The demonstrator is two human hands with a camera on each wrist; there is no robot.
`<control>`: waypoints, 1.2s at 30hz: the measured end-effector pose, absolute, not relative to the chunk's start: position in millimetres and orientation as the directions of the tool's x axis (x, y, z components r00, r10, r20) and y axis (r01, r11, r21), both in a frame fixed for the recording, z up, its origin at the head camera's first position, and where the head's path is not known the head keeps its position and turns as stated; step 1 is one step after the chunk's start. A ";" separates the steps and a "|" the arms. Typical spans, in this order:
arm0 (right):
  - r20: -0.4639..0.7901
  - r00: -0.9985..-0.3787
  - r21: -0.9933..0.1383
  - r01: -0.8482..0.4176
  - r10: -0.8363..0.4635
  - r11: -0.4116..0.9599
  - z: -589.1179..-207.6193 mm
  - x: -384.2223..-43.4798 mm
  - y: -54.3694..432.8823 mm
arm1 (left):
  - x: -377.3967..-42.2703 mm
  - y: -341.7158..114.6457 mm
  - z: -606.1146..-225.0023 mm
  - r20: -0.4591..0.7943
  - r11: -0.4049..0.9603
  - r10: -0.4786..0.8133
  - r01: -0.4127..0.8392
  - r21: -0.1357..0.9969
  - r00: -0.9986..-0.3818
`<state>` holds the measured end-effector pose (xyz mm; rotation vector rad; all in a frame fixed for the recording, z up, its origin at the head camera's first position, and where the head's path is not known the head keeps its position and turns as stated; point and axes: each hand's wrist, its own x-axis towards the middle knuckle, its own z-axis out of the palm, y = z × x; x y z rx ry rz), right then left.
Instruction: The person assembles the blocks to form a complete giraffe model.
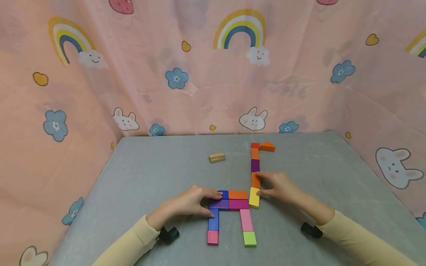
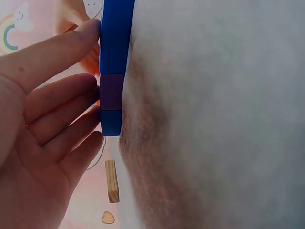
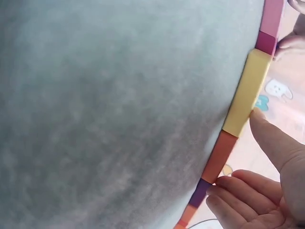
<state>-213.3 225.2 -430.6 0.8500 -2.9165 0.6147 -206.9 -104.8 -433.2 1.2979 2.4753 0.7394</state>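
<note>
Flat coloured wooden blocks lie joined in a figure on the grey table. My left hand (image 1: 190,201) rests at its left side: the thumb touches the long blue block (image 1: 213,220), and the fingers reach over the purple block (image 1: 219,204) to the small blue block (image 1: 225,194). On the other side, my right hand (image 1: 283,187) has its thumb against the yellow block (image 3: 245,95) and its fingertips along the orange block (image 3: 220,156) above it. The fingers of both hands are loosely extended. Beside the yellow block lie an orange block (image 1: 237,194) and a magenta one (image 1: 238,204).
Two plain wood pieces (image 1: 217,157) lie behind the figure. An orange triangle (image 1: 267,146) sits at the top of the column, beside a red block (image 1: 255,145). Pink (image 1: 246,220) and green (image 1: 249,238) blocks form the right leg. A printed cloth (image 1: 203,99) hangs behind the table.
</note>
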 end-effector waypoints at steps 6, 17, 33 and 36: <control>0.147 -0.850 -0.379 -0.521 -0.506 0.765 -433.1 -214.0 226.3 | -209.3 -103.9 -430.5 0.024 0.462 0.829 0.709 0.532 -0.559; 0.095 -0.865 -0.407 -0.485 -0.492 0.774 -430.5 -214.7 226.8 | -257.0 -94.9 -424.8 0.190 0.484 0.715 0.673 0.560 -0.673; 0.083 -0.870 -0.422 -0.472 -0.486 0.774 -432.6 -212.9 226.3 | -341.5 -87.4 -438.7 0.075 0.624 0.463 0.385 0.680 -0.883; 0.084 -0.870 -0.425 -0.472 -0.486 0.772 -432.5 -213.0 227.9 | -346.0 -84.2 -443.5 0.054 0.636 0.451 0.363 0.681 -0.891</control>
